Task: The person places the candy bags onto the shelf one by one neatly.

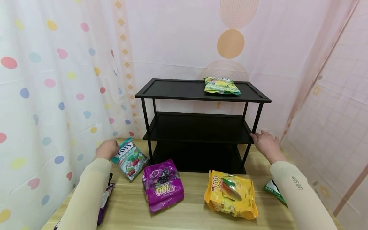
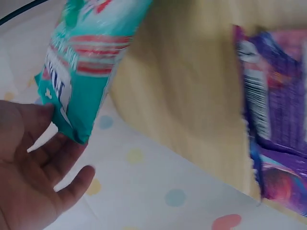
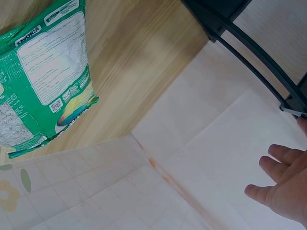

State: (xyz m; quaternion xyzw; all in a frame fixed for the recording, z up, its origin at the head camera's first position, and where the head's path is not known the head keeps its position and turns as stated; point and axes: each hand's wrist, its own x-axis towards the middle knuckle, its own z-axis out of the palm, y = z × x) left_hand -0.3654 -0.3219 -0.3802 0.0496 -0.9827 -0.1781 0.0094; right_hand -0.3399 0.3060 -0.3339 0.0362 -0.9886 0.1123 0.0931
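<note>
My left hand (image 1: 107, 149) pinches one corner of a teal Fox's candy bag (image 1: 132, 161), which leans up off the table at the left of the black shelf rack (image 1: 198, 127). In the left wrist view the thumb and fingers of the left hand (image 2: 41, 163) meet at the bag's lower end (image 2: 88, 91). On the other side my right hand (image 1: 267, 145) touches the rack's right edge at the middle tier. Its fingers look spread and fairly straight in the right wrist view; the thumb is hidden there. A green-yellow candy bag (image 1: 221, 86) lies on the top tier.
A purple candy bag (image 1: 164, 187) and a yellow mango candy bag (image 1: 232, 195) lie on the wooden table (image 1: 192, 209) before the rack. A green bag (image 3: 50, 76) lies near the right forearm, and another purple bag (image 2: 280, 115) near the left one. Patterned curtains (image 1: 72, 64) surround the table.
</note>
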